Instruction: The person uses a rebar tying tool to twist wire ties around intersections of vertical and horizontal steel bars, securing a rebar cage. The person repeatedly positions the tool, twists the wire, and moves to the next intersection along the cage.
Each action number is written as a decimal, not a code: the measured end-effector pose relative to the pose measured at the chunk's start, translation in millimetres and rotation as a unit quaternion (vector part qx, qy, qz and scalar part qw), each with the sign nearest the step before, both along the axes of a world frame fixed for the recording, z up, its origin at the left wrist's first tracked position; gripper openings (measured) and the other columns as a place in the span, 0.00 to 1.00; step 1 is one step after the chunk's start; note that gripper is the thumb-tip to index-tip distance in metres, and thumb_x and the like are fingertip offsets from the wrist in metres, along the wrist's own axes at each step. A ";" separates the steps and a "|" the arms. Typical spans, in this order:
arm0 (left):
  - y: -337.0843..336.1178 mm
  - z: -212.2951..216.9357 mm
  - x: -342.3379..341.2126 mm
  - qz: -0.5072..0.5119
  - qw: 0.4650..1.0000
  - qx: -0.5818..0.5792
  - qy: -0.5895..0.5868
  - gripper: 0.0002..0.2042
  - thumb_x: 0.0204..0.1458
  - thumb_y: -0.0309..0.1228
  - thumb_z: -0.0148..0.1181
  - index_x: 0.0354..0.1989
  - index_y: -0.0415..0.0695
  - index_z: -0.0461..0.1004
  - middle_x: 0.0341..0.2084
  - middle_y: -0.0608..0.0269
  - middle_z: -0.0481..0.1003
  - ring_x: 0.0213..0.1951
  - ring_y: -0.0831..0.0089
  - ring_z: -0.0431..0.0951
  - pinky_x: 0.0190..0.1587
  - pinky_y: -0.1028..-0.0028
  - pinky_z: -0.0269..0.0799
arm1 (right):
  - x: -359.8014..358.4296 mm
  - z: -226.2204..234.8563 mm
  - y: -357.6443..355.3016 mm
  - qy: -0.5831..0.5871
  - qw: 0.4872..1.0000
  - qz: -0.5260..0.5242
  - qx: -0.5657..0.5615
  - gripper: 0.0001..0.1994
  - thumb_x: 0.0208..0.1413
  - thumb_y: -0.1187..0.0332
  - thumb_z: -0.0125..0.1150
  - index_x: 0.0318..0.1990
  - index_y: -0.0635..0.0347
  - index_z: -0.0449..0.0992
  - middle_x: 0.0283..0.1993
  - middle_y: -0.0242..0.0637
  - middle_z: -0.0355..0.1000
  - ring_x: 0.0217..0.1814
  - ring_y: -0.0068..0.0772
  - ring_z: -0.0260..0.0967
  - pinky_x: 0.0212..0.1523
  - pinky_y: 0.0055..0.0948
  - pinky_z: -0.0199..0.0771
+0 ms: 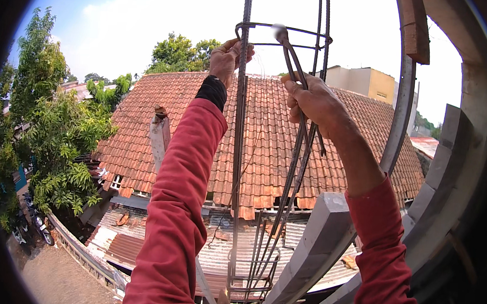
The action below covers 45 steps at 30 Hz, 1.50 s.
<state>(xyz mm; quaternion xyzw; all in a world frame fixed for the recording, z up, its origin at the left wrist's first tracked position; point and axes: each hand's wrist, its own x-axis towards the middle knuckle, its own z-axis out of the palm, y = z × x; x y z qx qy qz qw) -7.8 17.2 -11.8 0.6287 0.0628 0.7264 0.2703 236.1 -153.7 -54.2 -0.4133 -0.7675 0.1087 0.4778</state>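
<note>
My left hand [227, 60] is raised to the upright ribbed steel bar [239, 124], just below the corner of a square steel stirrup [294, 46]. Its fingers are closed in a pinch partly behind the bar, and fine strands of thin wire [261, 64] trail from the fingertips. In my right hand [312, 102] is a pair of dark pincers [294, 63], gripped round the handles. The pincers' head points up and overlaps the stirrup in view; whether it touches cannot be told. More upright bars [327, 23] rise behind the right hand.
Lower stirrups [252, 289] ring the bars near the bottom. A grey block column [319, 234] stands at right, beside a curved-looking beam [399, 117] and a timber end [417, 34]. Beyond lie a tiled roof [174, 92], corrugated sheets [120, 250], trees [61, 124] and ground far below.
</note>
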 end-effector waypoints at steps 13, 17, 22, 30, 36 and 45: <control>0.7 -5.3 24.1 -0.061 0.989 -0.021 -0.131 0.14 0.68 0.31 0.60 0.56 0.35 0.75 0.35 0.57 0.81 0.32 0.66 0.87 0.34 0.69 0.91 | -30.1 57.6 -2.5 -0.554 0.585 -0.544 0.236 0.14 0.66 0.62 0.63 0.52 0.59 0.84 0.49 0.37 0.79 0.50 0.35 0.71 0.52 0.30 0.64; -1.1 -4.8 28.6 -0.070 0.985 -0.011 -0.154 0.13 0.68 0.29 0.59 0.54 0.32 0.76 0.35 0.54 0.82 0.32 0.65 0.87 0.34 0.68 0.90 | -60.7 59.2 1.8 -0.467 0.688 -0.522 0.189 0.21 0.64 0.71 0.65 0.61 0.75 0.76 0.64 0.53 0.68 0.65 0.50 0.62 0.54 0.36 0.85; 0.6 -2.6 30.8 -0.058 0.981 0.013 -0.185 0.11 0.66 0.25 0.62 0.51 0.30 0.78 0.35 0.51 0.83 0.33 0.66 0.87 0.36 0.71 0.89 | -78.2 59.0 4.6 -0.474 0.683 -0.537 0.147 0.25 0.63 0.71 0.65 0.65 0.76 0.73 0.66 0.54 0.64 0.68 0.53 0.59 0.63 0.42 0.78; -7.0 -4.2 34.3 -0.029 0.979 -0.006 -0.203 0.10 0.65 0.23 0.62 0.51 0.29 0.78 0.36 0.51 0.83 0.34 0.67 0.86 0.38 0.71 0.89 | -83.4 53.9 12.6 -0.395 0.735 -0.526 0.165 0.29 0.66 0.68 0.61 0.70 0.78 0.65 0.68 0.55 0.61 0.70 0.55 0.58 0.74 0.53 0.67; -8.4 -1.7 34.7 -0.060 0.979 -0.008 -0.195 0.10 0.66 0.23 0.61 0.50 0.30 0.79 0.36 0.52 0.84 0.33 0.69 0.86 0.36 0.71 0.89 | -82.2 51.2 15.3 -0.384 0.745 -0.516 0.177 0.30 0.66 0.69 0.62 0.69 0.81 0.64 0.68 0.56 0.60 0.70 0.56 0.58 0.74 0.54 0.65; -3.5 -2.6 32.1 -0.064 0.979 -0.001 -0.193 0.10 0.65 0.23 0.61 0.50 0.31 0.79 0.35 0.52 0.84 0.31 0.69 0.86 0.34 0.71 0.89 | -87.9 52.1 18.3 -0.464 0.682 -0.542 0.162 0.22 0.67 0.68 0.59 0.63 0.73 0.74 0.62 0.51 0.71 0.67 0.50 0.63 0.65 0.46 0.73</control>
